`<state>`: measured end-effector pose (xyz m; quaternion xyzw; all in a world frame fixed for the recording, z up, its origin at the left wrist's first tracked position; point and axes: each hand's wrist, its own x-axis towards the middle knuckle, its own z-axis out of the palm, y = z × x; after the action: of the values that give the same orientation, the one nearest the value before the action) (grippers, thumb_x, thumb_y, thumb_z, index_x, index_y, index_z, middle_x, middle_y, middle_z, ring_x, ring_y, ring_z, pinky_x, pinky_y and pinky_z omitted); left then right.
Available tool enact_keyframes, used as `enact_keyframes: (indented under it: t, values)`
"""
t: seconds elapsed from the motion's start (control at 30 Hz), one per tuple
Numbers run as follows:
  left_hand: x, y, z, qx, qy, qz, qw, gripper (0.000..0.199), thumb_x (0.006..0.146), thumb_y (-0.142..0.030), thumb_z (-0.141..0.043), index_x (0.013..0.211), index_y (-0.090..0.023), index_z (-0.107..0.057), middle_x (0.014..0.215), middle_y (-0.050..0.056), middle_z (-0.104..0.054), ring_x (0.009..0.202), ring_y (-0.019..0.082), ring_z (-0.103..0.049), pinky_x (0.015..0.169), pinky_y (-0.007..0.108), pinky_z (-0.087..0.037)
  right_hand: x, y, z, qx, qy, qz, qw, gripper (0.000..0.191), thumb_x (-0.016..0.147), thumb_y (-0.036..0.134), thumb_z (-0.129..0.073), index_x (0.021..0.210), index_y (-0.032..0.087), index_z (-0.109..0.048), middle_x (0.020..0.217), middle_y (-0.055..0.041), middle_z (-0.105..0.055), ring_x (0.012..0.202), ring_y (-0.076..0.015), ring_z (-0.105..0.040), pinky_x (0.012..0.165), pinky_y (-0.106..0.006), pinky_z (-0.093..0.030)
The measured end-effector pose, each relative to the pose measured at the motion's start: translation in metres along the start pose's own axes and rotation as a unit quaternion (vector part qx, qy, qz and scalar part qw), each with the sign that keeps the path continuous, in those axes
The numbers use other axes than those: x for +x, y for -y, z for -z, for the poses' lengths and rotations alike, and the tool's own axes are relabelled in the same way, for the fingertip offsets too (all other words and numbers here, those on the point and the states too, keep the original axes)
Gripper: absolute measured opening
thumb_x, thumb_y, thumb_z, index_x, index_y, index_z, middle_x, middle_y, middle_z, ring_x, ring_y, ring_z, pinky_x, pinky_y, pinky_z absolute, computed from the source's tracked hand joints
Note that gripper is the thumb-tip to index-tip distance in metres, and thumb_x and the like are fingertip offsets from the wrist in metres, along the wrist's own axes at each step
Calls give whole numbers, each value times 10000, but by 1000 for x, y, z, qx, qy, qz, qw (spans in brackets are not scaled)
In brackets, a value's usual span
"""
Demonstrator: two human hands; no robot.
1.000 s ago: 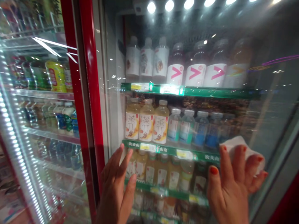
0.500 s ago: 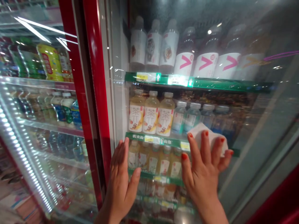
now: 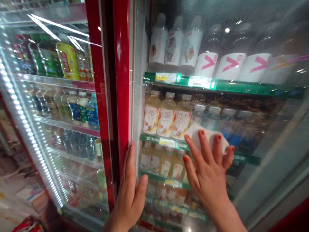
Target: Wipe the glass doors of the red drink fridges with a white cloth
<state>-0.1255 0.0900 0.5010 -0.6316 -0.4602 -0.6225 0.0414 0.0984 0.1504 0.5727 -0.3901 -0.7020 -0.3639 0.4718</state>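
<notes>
My right hand (image 3: 207,164) has its fingers spread and presses a white cloth (image 3: 208,138) flat against the glass door (image 3: 272,129) of a drinks fridge. Part of the cloth lies beneath the fingers. My left hand (image 3: 130,190) rests at the door's left side, by the red frame (image 3: 121,80), fingers stretched upward and thumb apart, with nothing in it. Behind the glass, bottles with white and yellow labels (image 3: 165,119) stand on the shelf to the left of the cloth.
Bottles with pink marks (image 3: 230,66) fill the upper shelf, above a green shelf edge (image 3: 241,87). A second fridge with a lit strip (image 3: 21,119) and a yellow bottle (image 3: 67,61) is at the left. A red package (image 3: 29,224) lies at the bottom left.
My right hand and the cloth have moved left across the glass, now overlapping the nearest yellow-labelled bottle. The view has shifted, so the fridges appear further right. My left hand remains beside the frame.
</notes>
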Motion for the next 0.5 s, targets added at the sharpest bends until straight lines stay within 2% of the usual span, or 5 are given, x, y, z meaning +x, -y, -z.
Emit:
enact_keyframes:
  t: [0.07,0.13,0.27,0.4,0.5]
  values:
    - [-1,0,-2,-14,-6,4,1000,725,1153,-388,-420,1809,-319,-118,1896,41,-176,1747,222,-211,1426,414,-228,33,21,-6,-2,-12,10,1000,706,1092,468,-567,1750,398,-320,1809,36,-385,1767,-311,-51,1418,-637,30]
    - [-1,-1,-4,2,-11,-2,1000,719,1155,-391,-418,1807,-332,-121,1896,43,-175,1746,228,-213,1426,445,-238,43,54,-18,14,2,61,998,640,1106,520,-554,1713,382,-410,1799,83,-392,1770,-240,15,1429,-562,70]
    - [2,0,-1,66,-15,-23,997,722,1155,-370,-424,1807,-325,-118,1900,53,-153,1752,224,-182,1423,452,-244,-16,86,-35,34,63,143,987,558,1108,500,-553,1653,390,-512,1768,159,-419,1761,-143,41,1437,-450,90]
    - [7,-2,6,120,33,-61,990,719,1147,-308,-434,1804,-321,-144,1891,46,-190,1743,202,-214,1404,419,-298,-76,29,-20,-13,29,16,999,730,1083,304,-571,1753,418,-304,1827,78,-322,1768,-227,-40,1437,-561,14]
    - [9,-8,4,143,48,-72,986,725,1139,-291,-454,1799,-352,-163,1894,24,-173,1746,213,-201,1398,435,-317,-56,-18,-2,-25,-27,-138,990,743,1118,319,-481,1785,409,-167,1893,-1,-88,1761,-395,-24,1357,-799,-61]
